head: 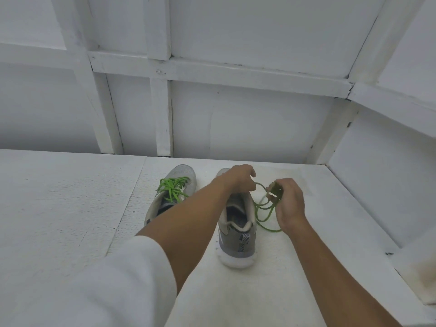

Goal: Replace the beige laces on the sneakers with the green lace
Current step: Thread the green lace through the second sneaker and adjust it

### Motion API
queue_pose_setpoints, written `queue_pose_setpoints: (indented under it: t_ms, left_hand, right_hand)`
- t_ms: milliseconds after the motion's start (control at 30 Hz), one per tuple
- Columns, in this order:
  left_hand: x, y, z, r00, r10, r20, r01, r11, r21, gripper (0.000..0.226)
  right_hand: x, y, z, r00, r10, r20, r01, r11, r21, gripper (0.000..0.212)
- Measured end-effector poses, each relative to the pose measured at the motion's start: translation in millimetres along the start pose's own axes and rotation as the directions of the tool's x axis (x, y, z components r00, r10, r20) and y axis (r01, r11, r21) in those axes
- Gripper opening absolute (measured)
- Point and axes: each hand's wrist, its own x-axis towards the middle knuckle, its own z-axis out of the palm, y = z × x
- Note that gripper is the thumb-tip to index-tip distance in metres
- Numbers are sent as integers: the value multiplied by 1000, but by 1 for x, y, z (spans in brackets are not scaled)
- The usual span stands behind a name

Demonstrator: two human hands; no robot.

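Right hand [290, 199] is gripping a bunched coil of loose green lace [276, 191], with its loops hanging onto the white table [70, 208] just right of the nearer grey sneaker [238, 234]. Left hand [236, 178] is hovering over that shoe's front, fingers curling on a strand running from the coil. The farther grey sneaker [186, 173] is sitting to the left, carrying a threaded green lace [173, 187].

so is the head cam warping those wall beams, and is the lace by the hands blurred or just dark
Head view: wide-angle bowing bends the white wall beams toward the edges; light is soft and even, shadows faint; the green lace bunched in the right hand looks slightly smeared and shaded.
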Motion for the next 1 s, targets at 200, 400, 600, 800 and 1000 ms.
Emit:
queue_pose_setpoints:
  t_ms: [200,400,600,800,1000]
  left_hand:
    - [-9,8,-35,999,31,-28,-41,859,-511,31]
    - [-19,23,-67,993,86,-83,-118,793,-597,35]
    - [-29,32,-86,979,145,-141,-199,809,-553,35]
    - [-53,40,-90,951,291,-106,-302,801,-517,29]
    - [-87,19,-73,949,313,-32,-290,830,-475,22]
  right_hand:
    - [-7,0,5,990,-114,87,133,956,-262,13]
    - [-7,-10,9,978,-173,116,208,786,-583,10]
    - [-3,-19,10,984,-82,159,176,600,-780,17]
    - [12,-52,24,976,-64,208,196,673,-713,26]
    - [46,-92,15,898,326,296,-262,936,-235,21]
